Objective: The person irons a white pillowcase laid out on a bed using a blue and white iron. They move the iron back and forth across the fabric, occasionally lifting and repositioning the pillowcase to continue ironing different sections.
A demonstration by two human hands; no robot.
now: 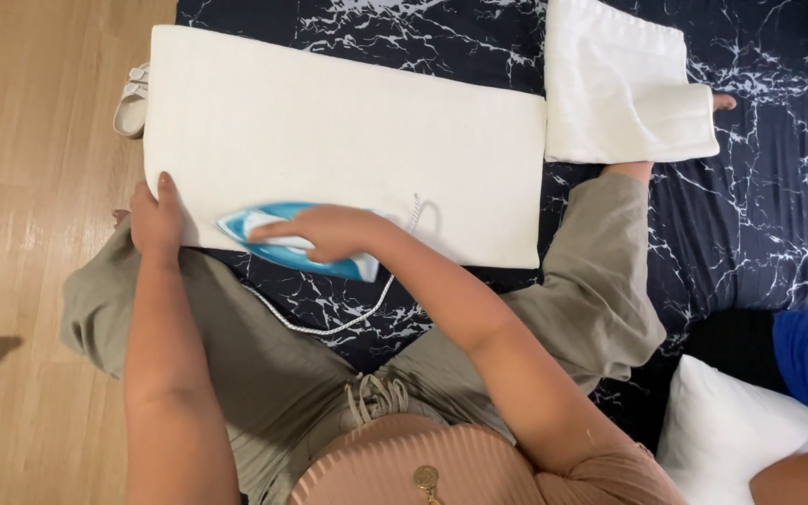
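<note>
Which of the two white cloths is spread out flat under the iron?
The long white cloth on the left, with the blue iron at its near edge. The other white cloth, at upper right, lies folded and untouched.

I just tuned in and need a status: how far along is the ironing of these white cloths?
Looks done: one folded white cloth lies set aside on the dark marbled mat. In hand: the right hand grips the blue iron at the near-left corner of the long white cloth, which the left hand pins flat. Left: probably the rest of that cloth.
</note>
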